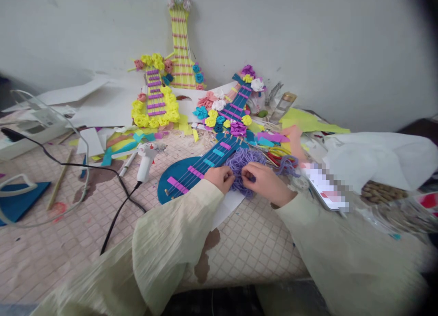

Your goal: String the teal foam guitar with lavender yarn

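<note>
Purple yarn lies in a loose heap between the two hands, with no clear long axis. Fingers of the left hand and right hand are curled at its edges, thumbs brought in close to the fingertips; I cannot tell whether either pinches a strand. Just beside the heap, a blue guitar shape lies slantwise, its neck pointing away and rightward. Further left, a white glue gun rests on the table; rightward lies a phone.
</note>
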Action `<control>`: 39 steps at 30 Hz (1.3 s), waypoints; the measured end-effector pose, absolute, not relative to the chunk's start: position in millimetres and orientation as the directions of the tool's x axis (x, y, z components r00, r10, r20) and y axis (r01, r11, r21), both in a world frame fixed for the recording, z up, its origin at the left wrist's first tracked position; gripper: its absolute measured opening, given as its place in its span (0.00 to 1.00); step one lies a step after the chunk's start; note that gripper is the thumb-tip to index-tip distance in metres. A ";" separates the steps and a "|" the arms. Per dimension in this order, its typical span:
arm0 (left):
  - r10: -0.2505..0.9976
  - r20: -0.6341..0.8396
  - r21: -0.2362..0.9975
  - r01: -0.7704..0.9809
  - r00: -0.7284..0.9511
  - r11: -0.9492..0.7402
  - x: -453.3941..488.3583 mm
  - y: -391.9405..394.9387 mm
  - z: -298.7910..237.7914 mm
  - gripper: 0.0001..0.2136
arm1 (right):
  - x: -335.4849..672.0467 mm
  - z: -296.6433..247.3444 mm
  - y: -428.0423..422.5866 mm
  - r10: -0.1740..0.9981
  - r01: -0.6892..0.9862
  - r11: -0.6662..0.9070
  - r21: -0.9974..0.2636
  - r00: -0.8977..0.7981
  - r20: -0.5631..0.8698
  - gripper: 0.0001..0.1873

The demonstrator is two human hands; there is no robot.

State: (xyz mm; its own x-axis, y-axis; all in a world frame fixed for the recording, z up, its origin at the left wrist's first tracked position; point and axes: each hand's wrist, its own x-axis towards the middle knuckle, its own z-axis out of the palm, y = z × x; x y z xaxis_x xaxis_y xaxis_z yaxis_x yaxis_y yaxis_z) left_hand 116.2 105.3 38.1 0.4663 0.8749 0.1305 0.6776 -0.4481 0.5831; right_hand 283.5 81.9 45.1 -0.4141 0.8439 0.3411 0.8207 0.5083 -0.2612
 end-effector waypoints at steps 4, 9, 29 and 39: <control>0.879 0.129 0.596 0.672 0.459 -0.439 116.4 104.5 38.9 0.06 | 286.2 49.9 78.7 0.836 0.838 0.487 -0.245 -0.365 0.410 0.04; 0.889 0.117 0.594 0.685 0.443 -0.421 116.5 105.0 39.8 0.06 | 284.9 54.9 75.7 0.748 0.739 0.620 -0.264 -0.453 0.486 0.07; 0.870 0.172 0.552 0.687 0.461 -0.473 116.9 103.4 37.6 0.07 | 280.3 55.9 85.9 0.853 0.725 0.494 -0.480 -0.511 0.105 0.03; 0.845 0.250 0.567 0.636 0.473 -0.524 117.0 103.5 35.4 0.07 | 288.3 64.1 83.9 0.900 0.589 0.207 -0.781 -0.428 -0.084 0.05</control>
State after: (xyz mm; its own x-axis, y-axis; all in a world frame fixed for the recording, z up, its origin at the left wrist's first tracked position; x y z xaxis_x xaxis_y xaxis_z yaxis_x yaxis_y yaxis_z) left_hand 117.0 103.5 35.4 0.4730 0.8448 0.2503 0.6359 -0.5240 0.5666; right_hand 288.3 83.9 64.1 -0.4277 0.9000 -0.0841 0.5888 0.2068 -0.7814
